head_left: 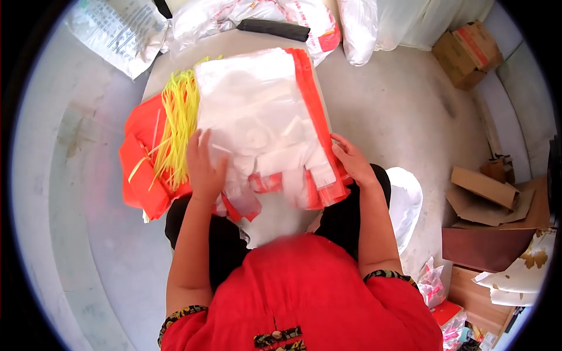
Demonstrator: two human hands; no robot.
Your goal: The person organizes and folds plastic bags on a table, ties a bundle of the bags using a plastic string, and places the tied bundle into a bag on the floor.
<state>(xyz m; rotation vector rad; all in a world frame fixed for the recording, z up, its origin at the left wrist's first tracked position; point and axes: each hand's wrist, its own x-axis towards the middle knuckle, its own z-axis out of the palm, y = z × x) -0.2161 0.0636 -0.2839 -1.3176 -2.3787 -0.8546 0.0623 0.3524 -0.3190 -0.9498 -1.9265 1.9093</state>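
Observation:
A stack of white plastic bags with red edges (252,105) lies flat in front of me, its cut handle ends toward my lap. My left hand (206,167) is at the stack's lower left, fingers spread and holding nothing. At the right red edge rests my right hand (352,159), thumb and fingers apart, with some fingertips partly hidden at the edge. A bundle of yellow strips (177,117) lies along the stack's left side, on top of red bags (137,169) that hang over the table's left side.
Behind the stack lie a black bar-shaped object (274,29) and white-and-red plastic packages (234,13). A printed sack (120,35) is at the upper left. Cardboard boxes (468,52) stand at the upper right, an opened carton (489,196) at the right.

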